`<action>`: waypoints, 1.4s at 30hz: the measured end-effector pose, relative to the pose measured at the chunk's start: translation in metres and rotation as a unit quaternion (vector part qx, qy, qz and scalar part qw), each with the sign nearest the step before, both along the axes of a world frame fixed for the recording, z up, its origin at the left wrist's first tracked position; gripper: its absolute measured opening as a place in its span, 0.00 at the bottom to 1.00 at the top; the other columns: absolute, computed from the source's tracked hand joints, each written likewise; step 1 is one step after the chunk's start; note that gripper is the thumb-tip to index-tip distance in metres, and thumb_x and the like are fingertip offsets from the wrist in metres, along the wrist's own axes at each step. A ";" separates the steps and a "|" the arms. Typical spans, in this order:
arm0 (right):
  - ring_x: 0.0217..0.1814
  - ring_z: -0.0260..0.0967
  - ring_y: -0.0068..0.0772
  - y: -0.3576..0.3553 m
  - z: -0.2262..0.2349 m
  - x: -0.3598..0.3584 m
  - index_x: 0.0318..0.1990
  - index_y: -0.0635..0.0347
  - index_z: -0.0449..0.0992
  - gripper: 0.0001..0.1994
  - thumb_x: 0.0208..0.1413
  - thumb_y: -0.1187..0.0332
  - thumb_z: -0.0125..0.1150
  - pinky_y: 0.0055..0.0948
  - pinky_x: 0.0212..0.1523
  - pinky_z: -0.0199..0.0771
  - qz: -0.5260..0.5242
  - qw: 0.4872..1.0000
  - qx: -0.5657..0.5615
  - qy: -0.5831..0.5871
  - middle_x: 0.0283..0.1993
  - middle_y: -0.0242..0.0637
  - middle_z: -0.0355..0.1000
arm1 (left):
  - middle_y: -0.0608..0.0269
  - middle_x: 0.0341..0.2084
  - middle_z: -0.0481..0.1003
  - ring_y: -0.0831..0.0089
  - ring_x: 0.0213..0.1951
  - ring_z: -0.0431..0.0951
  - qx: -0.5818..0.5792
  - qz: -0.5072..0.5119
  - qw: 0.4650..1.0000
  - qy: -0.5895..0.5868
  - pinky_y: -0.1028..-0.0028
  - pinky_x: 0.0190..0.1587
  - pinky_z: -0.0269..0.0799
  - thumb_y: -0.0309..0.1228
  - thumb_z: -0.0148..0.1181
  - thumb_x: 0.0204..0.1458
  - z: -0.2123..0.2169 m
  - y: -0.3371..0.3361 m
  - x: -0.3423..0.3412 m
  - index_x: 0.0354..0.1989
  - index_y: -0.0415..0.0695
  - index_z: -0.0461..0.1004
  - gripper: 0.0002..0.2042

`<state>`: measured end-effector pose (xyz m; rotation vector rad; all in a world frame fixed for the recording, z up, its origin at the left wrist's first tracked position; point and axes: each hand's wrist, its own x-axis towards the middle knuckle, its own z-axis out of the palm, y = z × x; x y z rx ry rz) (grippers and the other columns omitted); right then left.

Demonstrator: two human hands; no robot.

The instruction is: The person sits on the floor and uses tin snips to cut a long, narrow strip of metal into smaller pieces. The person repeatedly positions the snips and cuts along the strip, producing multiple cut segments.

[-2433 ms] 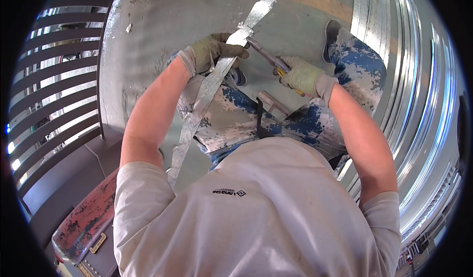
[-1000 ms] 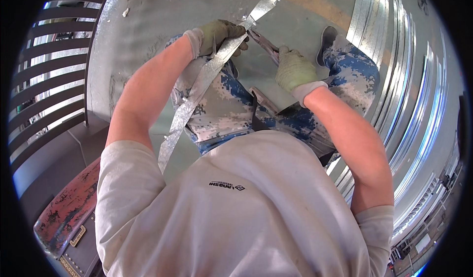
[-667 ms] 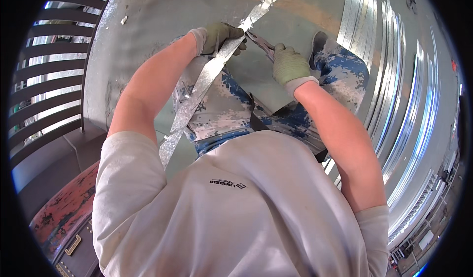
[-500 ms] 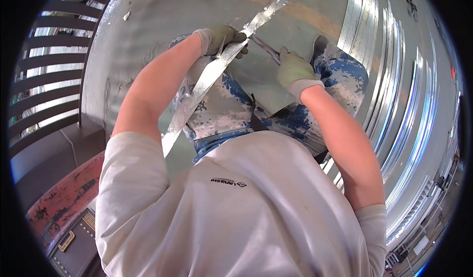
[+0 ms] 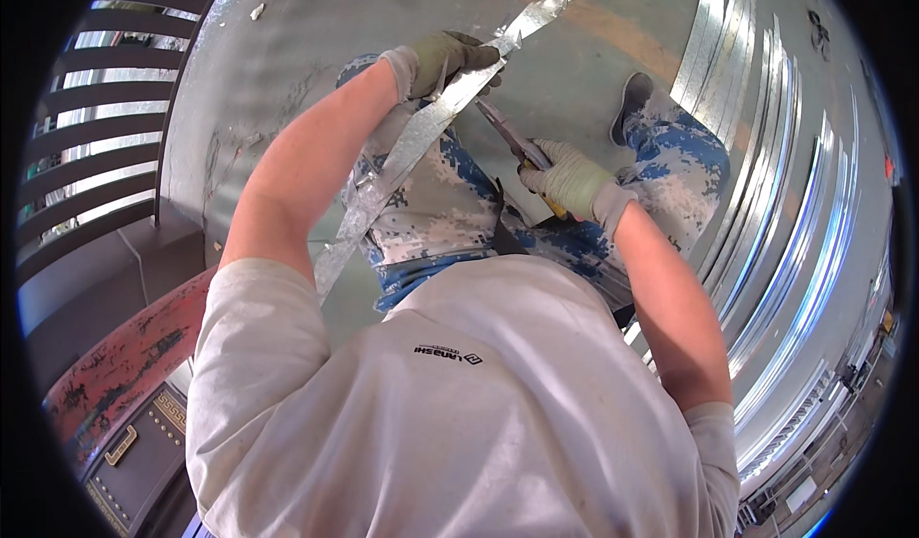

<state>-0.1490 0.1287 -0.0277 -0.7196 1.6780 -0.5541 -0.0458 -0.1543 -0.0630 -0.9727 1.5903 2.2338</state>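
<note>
A long, shiny metal strip (image 5: 421,136) runs diagonally past my left side, from the far top down toward my hip. Ragged clear film or slivers cling to parts of it. My left hand (image 5: 450,62), in a greenish work glove, grips the strip near its upper stretch, fingers closed round its edge. In my gloved right hand (image 5: 574,176) is a pair of tin snips (image 5: 514,134) with long dark jaws and some yellow at the handle. Their tip points up and left, just short of the strip's right edge and apart from it.
Several bright metal strips (image 5: 713,50) and long profiles (image 5: 795,241) lie on the grey floor (image 5: 287,69) to the right. A dark slatted rail (image 5: 105,107) stands at the left. Below it are a worn red curved bar (image 5: 124,356) and a dark studded panel (image 5: 144,452).
My right hand has drawn the tin snips down and back from the strip, so their tip no longer meets it. My left hand and the strip have shifted slightly up and right.
</note>
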 end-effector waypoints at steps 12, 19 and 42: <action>0.37 0.77 0.40 -0.010 -0.008 0.011 0.55 0.63 0.81 0.15 0.66 0.66 0.65 0.41 0.46 0.79 0.060 0.996 -0.043 0.052 0.35 0.41 0.81 | 0.58 0.47 0.89 0.73 0.41 0.88 -0.080 -0.062 0.994 -0.036 0.69 0.44 0.86 0.39 0.65 0.74 -0.015 -0.009 -0.006 0.62 0.36 0.83 0.19; 0.41 0.72 0.31 -0.007 -0.008 0.020 0.63 0.61 0.81 0.18 0.69 0.65 0.66 0.35 0.49 0.78 -0.038 0.998 -0.042 -0.019 0.40 0.38 0.78 | 0.59 0.51 0.87 0.76 0.42 0.86 -0.065 0.071 0.994 -0.046 0.70 0.42 0.85 0.45 0.62 0.76 0.040 -0.006 0.015 0.69 0.39 0.77 0.24; 0.37 0.76 0.24 -0.035 -0.011 -0.037 0.74 0.56 0.76 0.28 0.67 0.68 0.72 0.29 0.40 0.83 -0.075 0.986 -0.025 -0.144 0.41 0.32 0.78 | 0.65 0.38 0.88 0.79 0.39 0.85 -0.057 -0.031 0.996 -0.054 0.73 0.45 0.82 0.36 0.78 0.64 0.035 0.000 0.042 0.55 0.41 0.86 0.16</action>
